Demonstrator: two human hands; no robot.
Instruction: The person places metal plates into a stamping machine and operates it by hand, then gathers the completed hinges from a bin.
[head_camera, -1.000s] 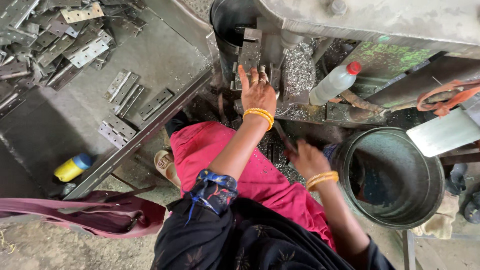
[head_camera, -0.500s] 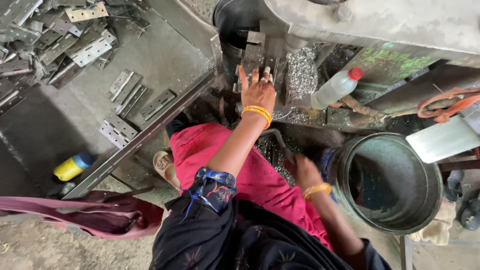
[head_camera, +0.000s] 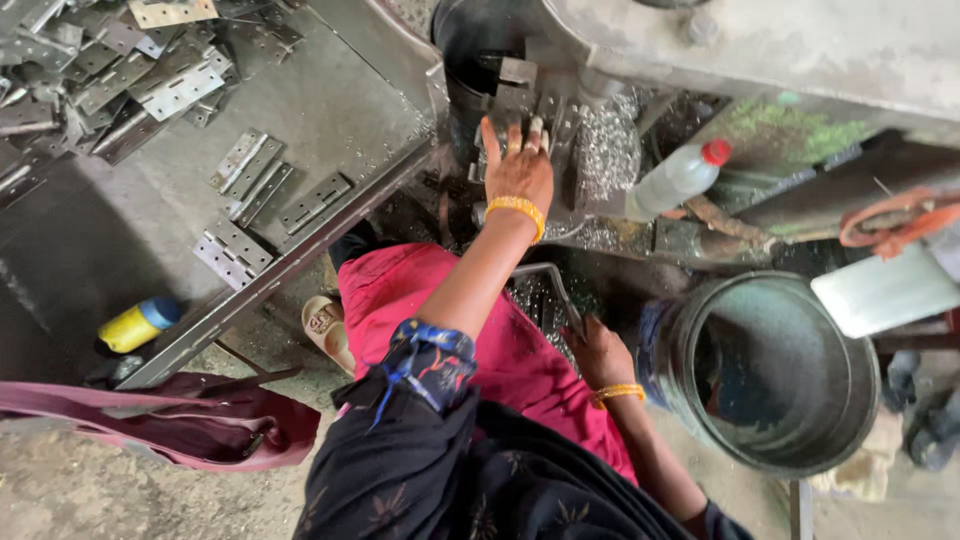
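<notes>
We saw the grey machine (head_camera: 760, 45) filling the top, a metal drum (head_camera: 790, 460) just right of the knee. Left hand (head_camera: 518, 170) lay spread, fingers pressing a small metal piece (head_camera: 516, 100) flat on the bed, likely to steady it. Right hand (head_camera: 598, 352) was closed around the bent lever handle (head_camera: 553, 283).

Left arm stretched forward and up, elbow nearly straight, forearm bare from a rolled dark sleeve. Left hand (head_camera: 517, 170) laid flat, palm down, fingers (head_camera: 490, 140) extended and slightly spread (a yellow bangle at the wrist). Right arm bent and kept low beside the body, forearm angled inward. Right hand (head_camera: 598, 350) curled into a closed grip, knuckles up, also with a yellow bangle at the wrist.
</notes>
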